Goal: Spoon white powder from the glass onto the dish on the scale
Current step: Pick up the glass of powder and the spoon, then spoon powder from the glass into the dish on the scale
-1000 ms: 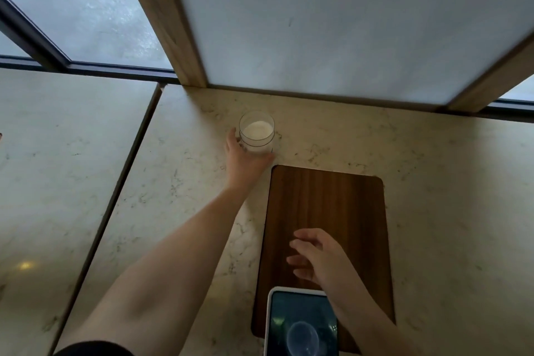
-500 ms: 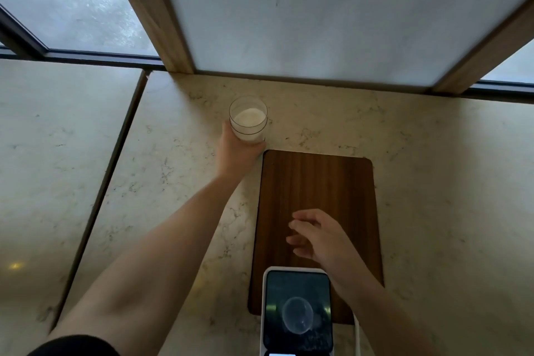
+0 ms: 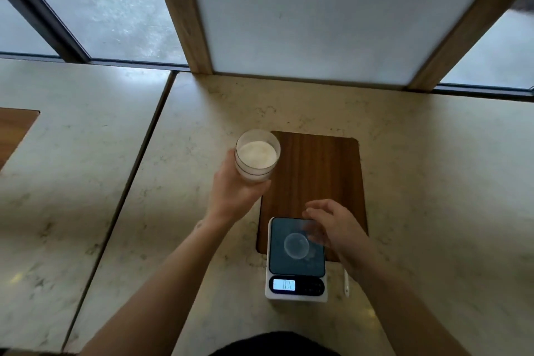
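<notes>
I am judging the task to be at its very start: no powder appears to be lying on the dish (image 3: 296,245), which is sitting clear and seemingly bare in the middle of the scale (image 3: 296,259). The scale's display is lit, but I cannot read the figure with any confidence. The white powder (image 3: 257,154) is all sitting in the glass (image 3: 257,159), filling it well up toward the rim.

My left hand (image 3: 234,196) is wrapping around the lower half of the glass from the near side, thumb and fingers closed on its wall, holding it upright. The glass is showing over the far left corner of the wooden board (image 3: 318,170); whether it is lifted or resting there I cannot tell. The left forearm is stretching forward and slightly to the right across the table (image 3: 433,182).

My right hand (image 3: 332,225) is hovering over the far right corner of the scale, fingers loosely spread and curled, gripping nothing as far as I can see; its fingertips look blurred. A slim white utensil (image 3: 346,283), which I am taking for the spoon, is lying on the table just right of the scale, partly hidden by my right forearm. Picking it up, scooping and carrying powder to the dish are all left to do.
</notes>
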